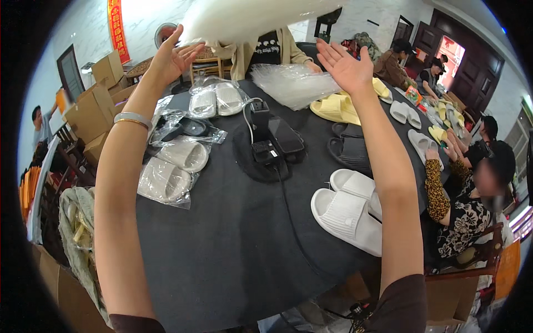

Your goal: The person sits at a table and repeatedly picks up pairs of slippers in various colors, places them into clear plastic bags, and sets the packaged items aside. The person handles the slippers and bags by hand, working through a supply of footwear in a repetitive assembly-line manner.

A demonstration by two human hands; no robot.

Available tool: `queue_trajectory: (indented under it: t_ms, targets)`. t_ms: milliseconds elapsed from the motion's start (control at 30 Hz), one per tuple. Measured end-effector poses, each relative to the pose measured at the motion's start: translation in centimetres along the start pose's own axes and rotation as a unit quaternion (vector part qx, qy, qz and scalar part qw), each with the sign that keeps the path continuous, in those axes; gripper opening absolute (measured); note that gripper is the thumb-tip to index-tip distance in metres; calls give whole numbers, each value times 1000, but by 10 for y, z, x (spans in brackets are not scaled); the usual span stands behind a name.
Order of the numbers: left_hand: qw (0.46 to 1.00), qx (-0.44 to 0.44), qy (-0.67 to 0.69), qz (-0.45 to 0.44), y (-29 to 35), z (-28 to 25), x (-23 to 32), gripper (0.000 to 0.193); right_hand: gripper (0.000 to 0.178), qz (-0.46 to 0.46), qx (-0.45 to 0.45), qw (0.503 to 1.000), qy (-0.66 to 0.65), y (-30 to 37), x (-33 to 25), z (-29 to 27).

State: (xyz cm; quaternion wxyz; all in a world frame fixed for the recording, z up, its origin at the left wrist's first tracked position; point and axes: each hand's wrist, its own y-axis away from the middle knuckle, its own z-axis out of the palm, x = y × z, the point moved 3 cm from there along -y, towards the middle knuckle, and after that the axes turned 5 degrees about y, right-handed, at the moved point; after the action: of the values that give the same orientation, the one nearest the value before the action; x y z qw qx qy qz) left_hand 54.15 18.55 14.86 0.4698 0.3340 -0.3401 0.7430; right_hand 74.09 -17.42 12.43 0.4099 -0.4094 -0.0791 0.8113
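A: What is the work surface like?
B: A table (233, 250) with a dark covering and a curved near edge. A black power block (264, 151) with a cable stands near the middle, a dark phone-shaped device (288, 136) just beside it.

A: And the footwear?
B: On the left, 3 bagged pairs of slippers (175, 169). On the right, unbagged white slippers (347, 216) lie nearest, with dark slippers (351, 150) and yellow slippers (336, 108) beyond.

A: The hands?
B: Both raised over the table. The left hand (175, 60) is open, palm turned inward, fingers loosely extended; the right hand (352, 67) is wide open, gripping nothing. A translucent plastic bundle (250, 19) is at the top, between them. Its edge reaches the left fingers, but I can't tell if they touch. More clear plastic bags (294, 86) lie on the far tabletop.

A: The room?
B: Marbled walls (83, 28), stacked cardboard boxes (91, 114) at left, dark wooden doors (477, 58) at right. Co-workers sit along the right side.

A: Any writing?
B: A red banner (117, 30) carries gold characters. The black shirt (267, 49) opposite has a pale print. The power block's small white label is too tiny to read.
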Motion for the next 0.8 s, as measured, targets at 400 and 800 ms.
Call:
queue_trajectory:
  t_ms: [400, 800]
  targets:
    - [934, 284, -210, 42, 57, -44, 4, 87, 57, -130, 255, 956, 62, 71, -17, -7]
    - [592, 569, -508, 261, 208, -96, 50, 115, 47, -163, 425, 889, 49, 112, 73, 102]
